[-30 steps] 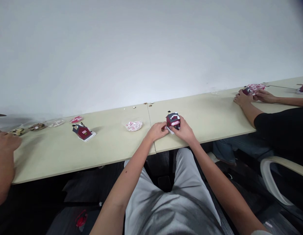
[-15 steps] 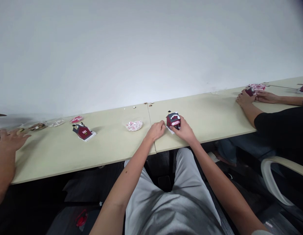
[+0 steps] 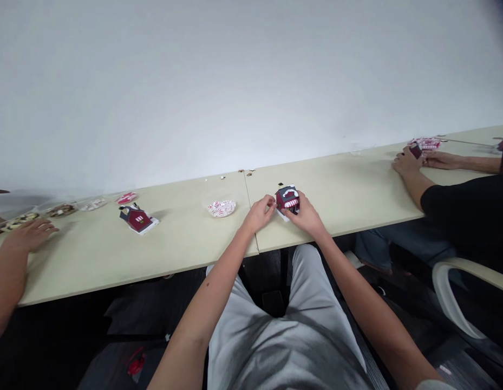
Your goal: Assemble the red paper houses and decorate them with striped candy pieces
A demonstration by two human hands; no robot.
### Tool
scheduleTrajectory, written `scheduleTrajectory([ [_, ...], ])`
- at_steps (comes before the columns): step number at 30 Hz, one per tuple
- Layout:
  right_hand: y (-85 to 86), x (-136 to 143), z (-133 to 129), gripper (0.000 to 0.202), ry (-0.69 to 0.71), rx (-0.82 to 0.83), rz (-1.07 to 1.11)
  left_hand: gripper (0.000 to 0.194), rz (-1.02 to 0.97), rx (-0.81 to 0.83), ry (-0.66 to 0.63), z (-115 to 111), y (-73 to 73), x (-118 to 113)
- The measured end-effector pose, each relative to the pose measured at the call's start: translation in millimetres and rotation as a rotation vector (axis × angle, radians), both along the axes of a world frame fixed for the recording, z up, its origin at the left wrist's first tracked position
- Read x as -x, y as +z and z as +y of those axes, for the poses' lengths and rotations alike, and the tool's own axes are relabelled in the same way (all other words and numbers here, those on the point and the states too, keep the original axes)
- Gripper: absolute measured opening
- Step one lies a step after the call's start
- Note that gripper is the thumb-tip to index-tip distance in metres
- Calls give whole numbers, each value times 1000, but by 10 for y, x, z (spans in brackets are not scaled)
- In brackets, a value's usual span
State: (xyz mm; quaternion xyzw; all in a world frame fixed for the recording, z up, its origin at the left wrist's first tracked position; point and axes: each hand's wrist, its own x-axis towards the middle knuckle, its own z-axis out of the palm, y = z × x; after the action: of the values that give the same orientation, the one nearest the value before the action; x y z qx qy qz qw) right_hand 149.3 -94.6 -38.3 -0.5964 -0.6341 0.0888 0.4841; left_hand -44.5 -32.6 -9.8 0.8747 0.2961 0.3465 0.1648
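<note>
A small dark red toy house [image 3: 287, 200] with a grey roof, white trim and a red-and-white striped awning stands upright on the table. My right hand [image 3: 306, 216] grips its right side, thumb at the front and fingers behind. At its left wall is my left hand [image 3: 260, 212], fingers pinched together; a tiny pale piece seems to show at the fingertips, too small to name. Left of my hands sits a clear bag of red-and-white striped pieces [image 3: 221, 208]. A tiny dark piece [image 3: 280, 184] lies just behind the house.
A second red house [image 3: 138, 218] stands to the left, near several bags of small parts [image 3: 61, 209]. A co-worker's hand [image 3: 32, 234] rests at the far left. On the right, another person's hands [image 3: 409, 161] hold a red piece. Several small bits [image 3: 249, 173] lie by the wall.
My left hand has opened slightly from a tighter curl and its fingertips now meet the house's left side. The co-worker's hand at far left has moved right and down.
</note>
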Motion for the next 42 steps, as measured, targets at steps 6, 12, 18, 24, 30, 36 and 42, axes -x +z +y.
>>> scheduleTrajectory([
  [6,-10,-5,9,73,55,-18,18,21,2,2,-16,-58,49,-7],
  [12,-3,-4,8,73,77,-23,12,22,-14,32,-34,-38,33,3],
  [18,-21,-14,18,72,83,-26,16,21,12,40,-68,-25,29,15],
  [24,-4,-8,0,73,83,-18,12,20,-11,26,-66,-59,61,16],
  [30,8,5,-12,73,85,-24,8,20,-12,6,-83,-60,55,15],
  [36,3,-2,0,72,79,-42,-28,20,10,-6,-59,-33,20,11],
  [42,33,6,-29,70,73,1,-22,19,31,-34,-33,-23,4,5],
])
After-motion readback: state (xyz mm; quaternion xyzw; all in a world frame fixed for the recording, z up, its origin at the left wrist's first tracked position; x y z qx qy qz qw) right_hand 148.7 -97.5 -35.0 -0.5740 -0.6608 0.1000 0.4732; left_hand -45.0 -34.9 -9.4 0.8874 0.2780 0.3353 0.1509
